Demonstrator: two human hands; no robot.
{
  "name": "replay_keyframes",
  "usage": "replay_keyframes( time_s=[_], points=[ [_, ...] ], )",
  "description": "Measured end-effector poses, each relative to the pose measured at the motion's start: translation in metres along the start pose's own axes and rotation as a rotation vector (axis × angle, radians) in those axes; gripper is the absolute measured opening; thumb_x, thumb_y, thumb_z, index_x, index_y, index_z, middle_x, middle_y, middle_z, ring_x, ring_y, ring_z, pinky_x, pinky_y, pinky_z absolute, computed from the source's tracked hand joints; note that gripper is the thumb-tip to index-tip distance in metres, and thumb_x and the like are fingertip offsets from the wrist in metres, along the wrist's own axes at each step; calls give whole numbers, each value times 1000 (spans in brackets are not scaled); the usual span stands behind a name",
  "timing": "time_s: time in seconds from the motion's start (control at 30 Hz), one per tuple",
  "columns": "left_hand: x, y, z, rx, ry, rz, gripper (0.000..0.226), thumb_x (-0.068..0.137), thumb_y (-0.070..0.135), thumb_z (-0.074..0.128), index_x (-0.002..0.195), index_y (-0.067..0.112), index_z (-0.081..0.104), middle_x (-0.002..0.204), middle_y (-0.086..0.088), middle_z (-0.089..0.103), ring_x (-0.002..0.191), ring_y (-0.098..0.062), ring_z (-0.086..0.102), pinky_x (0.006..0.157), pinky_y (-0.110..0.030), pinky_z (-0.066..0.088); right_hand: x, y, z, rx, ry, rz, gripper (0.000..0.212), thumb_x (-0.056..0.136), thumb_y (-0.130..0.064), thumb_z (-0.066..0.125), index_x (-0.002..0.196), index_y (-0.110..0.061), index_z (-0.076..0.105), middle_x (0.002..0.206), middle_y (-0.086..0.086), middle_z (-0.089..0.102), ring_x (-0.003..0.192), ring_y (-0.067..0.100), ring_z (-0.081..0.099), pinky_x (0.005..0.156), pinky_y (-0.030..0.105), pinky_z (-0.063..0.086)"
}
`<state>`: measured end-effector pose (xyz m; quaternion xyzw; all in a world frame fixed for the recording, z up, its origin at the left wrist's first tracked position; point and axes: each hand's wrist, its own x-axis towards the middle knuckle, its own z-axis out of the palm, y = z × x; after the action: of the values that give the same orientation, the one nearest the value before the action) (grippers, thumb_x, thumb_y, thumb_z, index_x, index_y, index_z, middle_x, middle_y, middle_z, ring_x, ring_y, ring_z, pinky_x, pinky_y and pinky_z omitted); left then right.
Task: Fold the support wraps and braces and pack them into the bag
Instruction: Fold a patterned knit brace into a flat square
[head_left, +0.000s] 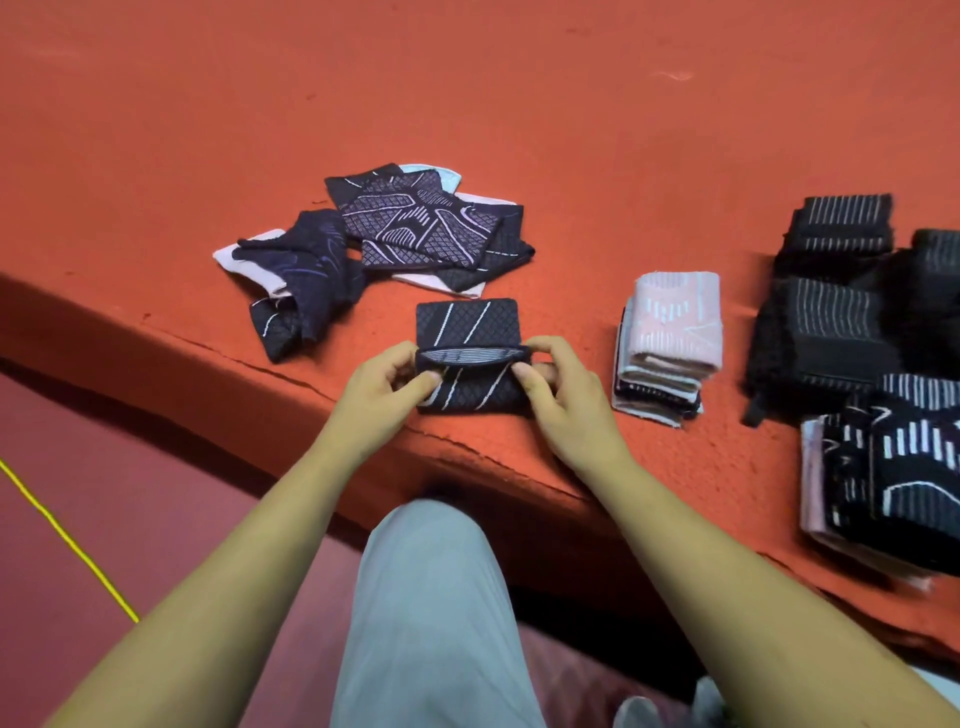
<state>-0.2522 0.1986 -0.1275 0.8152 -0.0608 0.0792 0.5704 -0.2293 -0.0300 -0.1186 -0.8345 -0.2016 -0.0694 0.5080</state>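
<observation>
Navy brace (467, 358), ledge (519, 130) centre, is pinched at both ends by left hand (384, 395) and right hand (561, 395), edge raised for folding. Unfolded pile (395, 234) is kept at 11 o'clock, folded stack (670, 343) at 3 o'clock. Bag seemingly out of frame.

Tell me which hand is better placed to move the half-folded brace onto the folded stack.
Right, probably: the right hand pinches the dark brace, and the pink-topped stack lies on that side; the left hand would have to cross over.
</observation>
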Motion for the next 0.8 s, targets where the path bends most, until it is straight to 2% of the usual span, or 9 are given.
replay_keyframes(
  time_s=[0.1, 0.2, 0.33, 0.43, 0.5, 0.6, 0.7, 0.8],
  points=[
    [3, 0, 7, -39, 103, -102, 25, 80, 38, 64, 96, 27, 49, 66, -8, 60, 64, -15, 46, 65, -34, 36, 2, 0, 2, -16, 6, 5, 17, 99, -21, 59, 112, -20, 48, 69, -10, 68, 60, -3, 54, 66, 22, 41],
    [4, 5, 12, 61, 160, -101, 27, 92, 23, 65, 106, 25, 42, 56, 8, 58, 50, -10, 38, 54, -27, 31, 3, 0, 2, -19, 37, 13, 22, 96, -21, 63, 100, -27, 42, 68, -3, 65, 57, 4, 50, 63, 22, 41],
    [2, 7, 13, 184, 231, -70, 24, 95, 13, 60, 106, 18, 38, 49, 11, 47, 46, -8, 33, 51, -23, 28, 3, 5, 2, -96, 7, -27, 3, 94, -20, 64, 94, -21, 62, 83, -5, 66, 77, 11, 59, 78, 29, 47],
    [3, 7, 16, 283, 276, -58, 17, 94, 16, 61, 93, 20, 44, 54, 8, 41, 51, -9, 38, 55, -24, 31, 5, 8, 4, -157, 11, -62, 14, 94, -14, 63, 105, -15, 72, 101, -2, 71, 95, 11, 63, 90, 20, 44],
    [4, 6, 18, 324, 279, -47, 12, 93, 17, 62, 90, 21, 51, 60, 7, 45, 55, -7, 42, 57, -23, 34, 5, 10, 5, -203, -14, -51, 17, 95, -15, 61, 108, -13, 72, 98, 1, 68, 94, 15, 62, 88, 22, 43],
    [5, 5, 19, 399, 274, -18, 11, 94, 17, 61, 101, 24, 65, 71, 8, 56, 70, -12, 50, 67, -27, 35, 5, 12, 7, -260, -14, -29, 21, 95, -19, 58, 108, -11, 73, 92, -1, 56, 91, 18, 56, 86, 32, 45],
    [6, 6, 21, 519, 283, -12, 21, 96, 16, 58, 110, 22, 73, 84, 4, 64, 83, -17, 48, 77, -26, 34, 3, 10, 9, -348, 16, -69, 27, 91, -23, 56, 106, -10, 75, 111, 3, 57, 108, 21, 54, 100, 35, 43],
    [7, 7, 23, 581, 285, -32, 24, 98, 16, 56, 114, 20, 73, 89, 4, 54, 88, -19, 43, 91, -32, 36, 2, 5, 8, -388, -84, -90, 36, 89, -29, 54, 114, -9, 72, 125, 0, 62, 120, 18, 55, 107, 39, 41]
  ],
)
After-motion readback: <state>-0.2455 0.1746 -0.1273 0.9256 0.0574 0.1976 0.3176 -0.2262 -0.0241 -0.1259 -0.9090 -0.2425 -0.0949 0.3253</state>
